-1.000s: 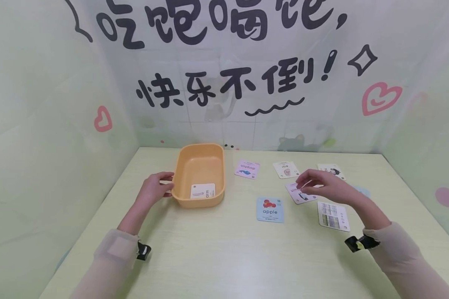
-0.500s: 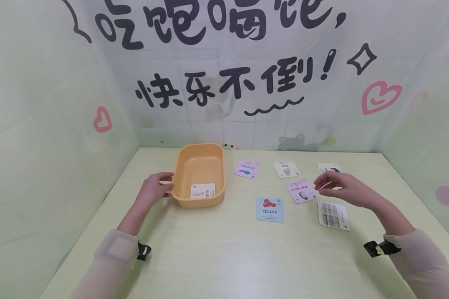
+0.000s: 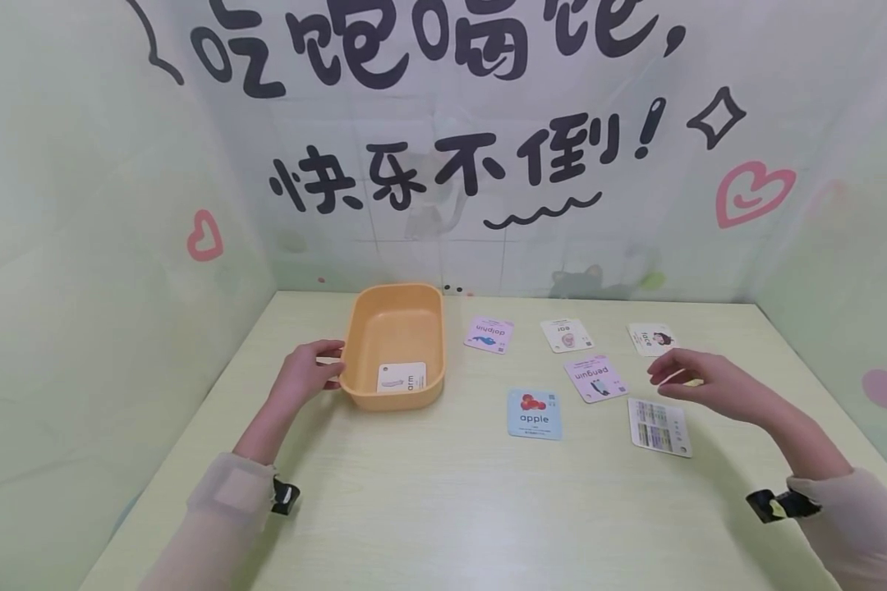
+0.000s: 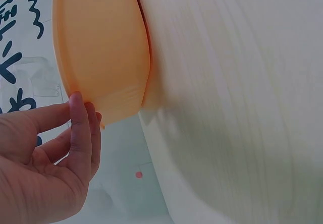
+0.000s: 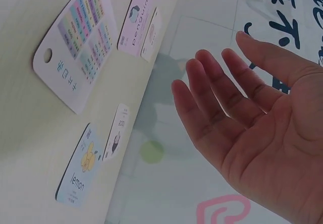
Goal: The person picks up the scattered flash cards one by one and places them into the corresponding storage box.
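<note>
My left hand [image 3: 306, 373] is touching the orange plastic bin [image 3: 399, 327] at the bin's nine o'clock side, with bent fingers. I can't tell if they are pinching the edge or only resting on it. My right hand [image 3: 717, 387] is hanging in the air with its fingers loose and a bit apart, and it is holding nothing.

I'm making the apple card [image 3: 535, 414] the middle of my clock, with twelve pointing to the printed sheet [image 3: 414, 261] at the back. The bin is sitting at ten. The arm card [image 3: 402, 377] is lying inside, at the bin's own six o'clock end. Out on the table [image 3: 458, 492], the dolphin card [image 3: 489, 335] is lying at eleven and the ear card [image 3: 567, 336] near one. The penguin card [image 3: 595, 378] is lying at two, and the face card [image 3: 650, 338] is lying farther out that way. The chart card [image 3: 659, 427] is lying at three. My right hand is hiding the lemon card [image 5: 79, 168] from my head view, but the right wrist view is showing it next to the face card.

So one card is lying in the bin and seven are lying outside. To me it's looking like a little is done and most is left.
</note>
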The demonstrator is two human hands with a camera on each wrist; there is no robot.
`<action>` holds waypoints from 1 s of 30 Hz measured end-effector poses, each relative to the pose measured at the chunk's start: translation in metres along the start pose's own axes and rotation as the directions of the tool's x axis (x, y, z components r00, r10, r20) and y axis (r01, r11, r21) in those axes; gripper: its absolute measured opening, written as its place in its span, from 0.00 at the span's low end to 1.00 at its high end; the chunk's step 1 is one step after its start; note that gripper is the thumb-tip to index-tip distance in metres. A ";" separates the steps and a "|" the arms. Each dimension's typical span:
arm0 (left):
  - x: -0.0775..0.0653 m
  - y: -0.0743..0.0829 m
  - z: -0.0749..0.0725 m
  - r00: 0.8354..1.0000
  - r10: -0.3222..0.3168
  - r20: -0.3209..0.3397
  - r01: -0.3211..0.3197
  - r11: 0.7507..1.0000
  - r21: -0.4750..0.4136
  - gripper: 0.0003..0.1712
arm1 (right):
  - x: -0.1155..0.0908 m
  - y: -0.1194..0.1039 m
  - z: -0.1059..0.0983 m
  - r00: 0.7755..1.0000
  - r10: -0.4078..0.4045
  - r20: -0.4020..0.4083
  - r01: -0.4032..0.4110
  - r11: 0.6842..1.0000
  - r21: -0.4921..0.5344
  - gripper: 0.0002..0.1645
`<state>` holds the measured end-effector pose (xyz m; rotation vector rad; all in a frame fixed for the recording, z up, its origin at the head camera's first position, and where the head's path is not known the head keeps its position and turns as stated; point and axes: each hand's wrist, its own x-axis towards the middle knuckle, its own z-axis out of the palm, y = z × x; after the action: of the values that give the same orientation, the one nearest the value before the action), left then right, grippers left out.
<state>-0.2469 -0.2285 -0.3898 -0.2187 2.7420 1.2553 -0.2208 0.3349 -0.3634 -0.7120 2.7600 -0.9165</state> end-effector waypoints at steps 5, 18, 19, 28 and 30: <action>0.000 0.000 0.000 1.000 0.000 -0.006 0.000 1.000 0.005 0.29 | -0.005 0.004 0.000 0.999 0.036 -0.005 -0.036 0.999 -0.041 0.14; 0.000 0.000 0.000 1.000 0.002 -0.007 -0.002 1.000 0.009 0.29 | -0.014 0.012 0.004 0.993 0.115 0.034 -0.111 0.989 -0.099 0.17; 0.000 0.000 0.000 1.000 0.002 -0.006 -0.001 1.000 0.009 0.29 | -0.014 0.013 0.004 0.992 0.119 0.038 -0.115 0.988 -0.100 0.17; -0.001 0.002 -0.001 1.000 0.008 0.003 -0.008 1.000 -0.007 0.29 | -0.018 0.018 0.008 0.992 0.109 0.059 -0.103 0.989 -0.105 0.18; -0.002 0.002 -0.001 1.000 0.009 0.002 -0.009 1.000 -0.006 0.29 | -0.019 0.019 0.009 0.992 0.108 0.063 -0.101 0.989 -0.107 0.18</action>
<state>-0.2458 -0.2272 -0.3875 -0.2054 2.7406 1.2659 -0.2093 0.3527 -0.3824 -0.5956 2.7704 -0.7201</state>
